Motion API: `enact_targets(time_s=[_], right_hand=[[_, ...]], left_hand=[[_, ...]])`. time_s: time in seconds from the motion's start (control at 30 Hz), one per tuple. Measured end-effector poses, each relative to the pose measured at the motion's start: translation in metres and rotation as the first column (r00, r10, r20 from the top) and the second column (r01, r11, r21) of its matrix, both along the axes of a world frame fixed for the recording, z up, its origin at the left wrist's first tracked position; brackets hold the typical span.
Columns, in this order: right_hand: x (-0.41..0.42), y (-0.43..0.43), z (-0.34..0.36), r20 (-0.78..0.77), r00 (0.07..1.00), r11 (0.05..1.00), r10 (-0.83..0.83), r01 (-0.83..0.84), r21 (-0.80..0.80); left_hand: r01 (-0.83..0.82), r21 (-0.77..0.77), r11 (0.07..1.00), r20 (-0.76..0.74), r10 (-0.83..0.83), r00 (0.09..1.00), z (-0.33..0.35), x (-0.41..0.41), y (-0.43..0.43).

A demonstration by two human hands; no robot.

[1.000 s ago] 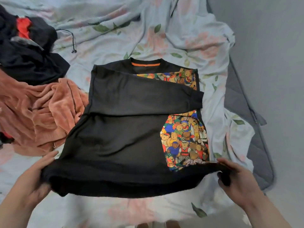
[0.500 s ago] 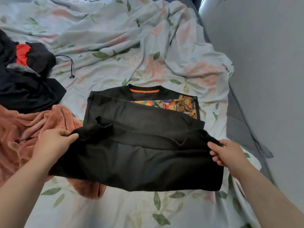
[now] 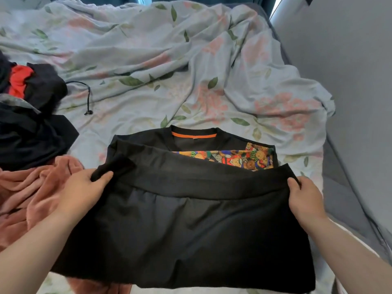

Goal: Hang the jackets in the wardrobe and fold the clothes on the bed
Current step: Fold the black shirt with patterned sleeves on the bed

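A black sweatshirt (image 3: 186, 225) with an orange neck band and a teddy-bear print panel lies on the bed in front of me. Its lower half is folded up over the body, and only a strip of the print shows near the collar. My left hand (image 3: 84, 192) pinches the left corner of the raised hem. My right hand (image 3: 303, 198) pinches the right corner. The hem hangs slightly above the chest between my hands.
A floral sheet (image 3: 169, 71) covers the bed. A pink fleece garment (image 3: 27, 198) lies crumpled at the left, with a heap of black and red clothes (image 3: 31, 115) behind it. A grey wall (image 3: 350, 81) runs along the bed's right side.
Both hands have carried the hem from the near edge up toward the collar, folding the sweatshirt in half. Most of the bear print is now covered.
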State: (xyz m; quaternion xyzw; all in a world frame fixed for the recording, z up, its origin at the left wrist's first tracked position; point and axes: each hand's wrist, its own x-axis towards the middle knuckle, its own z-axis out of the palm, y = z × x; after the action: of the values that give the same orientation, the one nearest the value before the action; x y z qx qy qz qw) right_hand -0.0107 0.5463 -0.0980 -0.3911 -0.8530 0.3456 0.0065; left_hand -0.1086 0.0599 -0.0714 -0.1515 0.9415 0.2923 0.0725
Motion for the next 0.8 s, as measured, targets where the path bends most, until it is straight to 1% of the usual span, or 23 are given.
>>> enact_targets(time_s=[0.07, 0.1, 0.13, 0.2, 0.3, 0.4, 0.5, 0.67, 0.8], right_hand=[[-0.008, 0.003, -0.006, -0.025, 0.999, 0.999, -0.029, 0.029, 0.026], [-0.015, 0.007, -0.006, -0.041, 0.999, 0.999, -0.033, 0.034, 0.036], [-0.024, 0.012, -0.006, -0.066, 0.997, 0.999, -0.031, 0.034, 0.041], [-0.053, 0.023, -0.006, -0.112, 0.994, 0.998, -0.012, 0.019, 0.065], [-0.101, 0.031, -0.008, -0.131, 0.990, 0.992, 0.047, -0.032, 0.120], [-0.134, 0.032, -0.020, -0.103, 0.992, 0.987, 0.076, -0.060, 0.149], [-0.147, 0.035, -0.041, -0.046, 0.997, 0.978, 0.064, -0.053, 0.200], [-0.148, 0.039, -0.081, 0.001, 0.997, 0.942, 0.080, -0.076, 0.327], [-0.152, 0.031, -0.099, 0.019, 1.000, 0.920, 0.017, -0.023, 0.390]], left_hand=[[-0.129, 0.053, 0.990, -0.101, 0.134, 0.986, -0.003, -0.015, -0.003], [-0.179, 0.070, 0.981, -0.114, 0.186, 0.976, -0.004, -0.025, -0.004], [-0.211, 0.069, 0.975, -0.111, 0.218, 0.970, -0.005, -0.037, -0.005], [-0.256, 0.013, 0.967, -0.089, 0.256, 0.963, -0.011, -0.065, -0.004], [-0.320, -0.018, 0.947, -0.097, 0.317, 0.943, -0.022, -0.099, 0.010], [-0.354, -0.016, 0.935, -0.060, 0.353, 0.934, -0.046, -0.113, 0.018], [-0.368, 0.040, 0.929, 0.006, 0.368, 0.930, -0.072, -0.120, 0.015], [-0.347, -0.096, 0.933, 0.008, 0.349, 0.937, -0.100, -0.122, 0.016], [-0.373, -0.202, 0.905, -0.027, 0.376, 0.926, -0.112, -0.121, 0.017]])
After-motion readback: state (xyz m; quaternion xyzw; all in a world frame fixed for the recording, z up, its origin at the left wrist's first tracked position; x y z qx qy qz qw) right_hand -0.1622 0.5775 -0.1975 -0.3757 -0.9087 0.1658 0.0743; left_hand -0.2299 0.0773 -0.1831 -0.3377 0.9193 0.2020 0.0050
